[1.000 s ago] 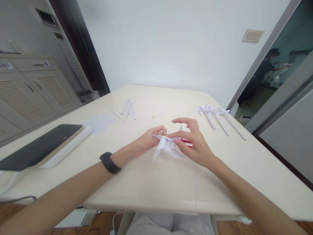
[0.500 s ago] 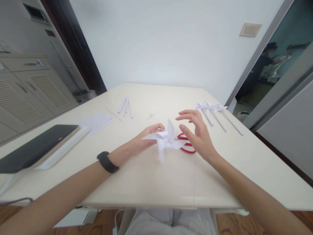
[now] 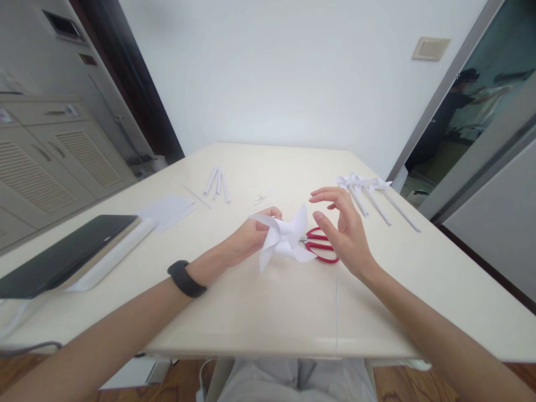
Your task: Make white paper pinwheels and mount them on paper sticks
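My left hand (image 3: 247, 237) grips a white paper pinwheel (image 3: 285, 239) from behind, its folded blades standing just above the cream table (image 3: 259, 312). My right hand (image 3: 341, 229) hovers just right of the pinwheel with fingers curved and apart, holding nothing. Red-handled scissors (image 3: 320, 250) lie on the table under and between the pinwheel and my right hand. A black band sits on my left wrist.
Finished paper pinwheels on sticks (image 3: 371, 195) lie at the far right. Rolled paper sticks (image 3: 218, 183) and white paper sheets (image 3: 167, 209) lie at the far left, near a black tablet on a white box (image 3: 71, 251). Cabinets stand left; a person shows through the doorway at right.
My right hand let go of the pinwheel and drew back to the right, uncovering the scissors. My left hand turned the pinwheel upright, so its blades face me.
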A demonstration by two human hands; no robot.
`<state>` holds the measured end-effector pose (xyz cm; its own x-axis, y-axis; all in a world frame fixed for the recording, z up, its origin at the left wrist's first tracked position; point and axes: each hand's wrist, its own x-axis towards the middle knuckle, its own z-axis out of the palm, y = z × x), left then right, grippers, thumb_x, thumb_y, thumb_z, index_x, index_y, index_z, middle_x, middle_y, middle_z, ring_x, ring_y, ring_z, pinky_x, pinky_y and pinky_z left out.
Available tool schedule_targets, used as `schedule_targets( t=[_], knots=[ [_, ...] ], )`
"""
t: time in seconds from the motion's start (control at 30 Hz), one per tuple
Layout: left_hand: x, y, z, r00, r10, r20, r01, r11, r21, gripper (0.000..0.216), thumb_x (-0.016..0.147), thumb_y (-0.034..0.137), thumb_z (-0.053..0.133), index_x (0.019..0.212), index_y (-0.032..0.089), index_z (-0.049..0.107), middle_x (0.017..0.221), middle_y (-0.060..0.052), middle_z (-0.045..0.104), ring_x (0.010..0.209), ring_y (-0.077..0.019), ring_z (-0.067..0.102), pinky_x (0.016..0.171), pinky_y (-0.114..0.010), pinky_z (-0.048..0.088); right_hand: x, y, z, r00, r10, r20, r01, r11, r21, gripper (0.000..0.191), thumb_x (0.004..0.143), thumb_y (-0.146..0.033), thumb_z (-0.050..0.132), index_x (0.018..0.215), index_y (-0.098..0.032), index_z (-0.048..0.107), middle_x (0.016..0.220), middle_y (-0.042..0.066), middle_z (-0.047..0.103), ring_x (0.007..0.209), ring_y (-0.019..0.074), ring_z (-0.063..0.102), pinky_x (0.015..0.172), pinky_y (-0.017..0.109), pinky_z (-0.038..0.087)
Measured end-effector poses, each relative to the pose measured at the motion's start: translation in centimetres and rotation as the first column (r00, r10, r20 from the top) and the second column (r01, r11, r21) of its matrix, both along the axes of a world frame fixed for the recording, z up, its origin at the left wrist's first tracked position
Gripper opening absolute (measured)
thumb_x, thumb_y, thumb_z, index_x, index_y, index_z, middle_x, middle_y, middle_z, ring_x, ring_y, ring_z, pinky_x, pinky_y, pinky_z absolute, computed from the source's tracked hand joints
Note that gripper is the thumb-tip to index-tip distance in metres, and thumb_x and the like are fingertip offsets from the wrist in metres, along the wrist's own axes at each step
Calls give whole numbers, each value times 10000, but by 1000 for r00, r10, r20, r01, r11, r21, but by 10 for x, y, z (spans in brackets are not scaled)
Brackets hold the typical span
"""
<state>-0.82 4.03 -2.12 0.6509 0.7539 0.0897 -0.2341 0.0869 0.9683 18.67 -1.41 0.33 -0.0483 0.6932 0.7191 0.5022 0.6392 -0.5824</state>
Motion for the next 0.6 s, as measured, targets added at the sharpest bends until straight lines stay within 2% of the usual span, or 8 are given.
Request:
schedule_targets(
  t=[0.07,0.13,0.2,0.27,0.33,0.4,0.6],
  knots=[
    [0,0,1,1000,3,-5,-3,1000,2,275,687,261,722,767,186,469,668,33,517,558,-83,456,502,-182,315,2,3,-1,999,34,-31,-36,998,-60,177,855,-224,528,1026,-257,558,1122,41,570,1082,214,492,889,378,385],
    [0,1,1,1000,3,6,-3,1000,11,276,688,271,722,761,186,469,653,37,507,541,-79,444,489,-181,303,5,7,-2,990,112,-87,-126,976,-176,164,860,-267,527,1020,-251,559,1106,34,580,1054,202,516,888,373,392],
    [0,1,1,1000,-8,28,8,1000,17,271,694,272,717,759,187,468,646,40,498,530,-76,434,479,-180,296,8,12,-4,962,234,-141,-268,912,-311,152,856,-303,533,990,-239,566,1080,30,590,971,185,555,834,353,427],
    [0,1,0,999,-21,45,21,1000,10,262,707,270,706,762,188,463,655,40,496,531,-74,434,479,-178,298,9,15,-7,923,353,-153,-385,837,-388,137,832,-308,568,939,-225,585,1049,26,597,921,173,568,791,331,444],
    [-1,1,-1,998,-32,46,32,999,3,253,721,261,695,766,189,457,666,38,498,537,-73,435,483,-175,301,8,18,-10,894,431,-124,-443,804,-396,118,798,-290,611,891,-217,605,1013,21,604,933,174,561,797,325,437],
    [-1,0,-2,998,-47,34,47,999,1,250,722,234,694,772,190,454,684,34,511,553,-75,448,492,-173,311,6,18,-12,878,468,-102,-470,799,-375,95,791,-282,621,856,-214,621,988,19,607,960,176,548,823,331,423],
    [0,-3,0,997,-68,36,68,998,10,233,741,224,678,764,186,450,689,31,539,565,-76,473,501,-166,325,2,16,-15,873,471,-122,-481,795,-369,61,792,-264,624,828,-214,630,951,15,612,916,163,552,803,316,416]
  ],
)
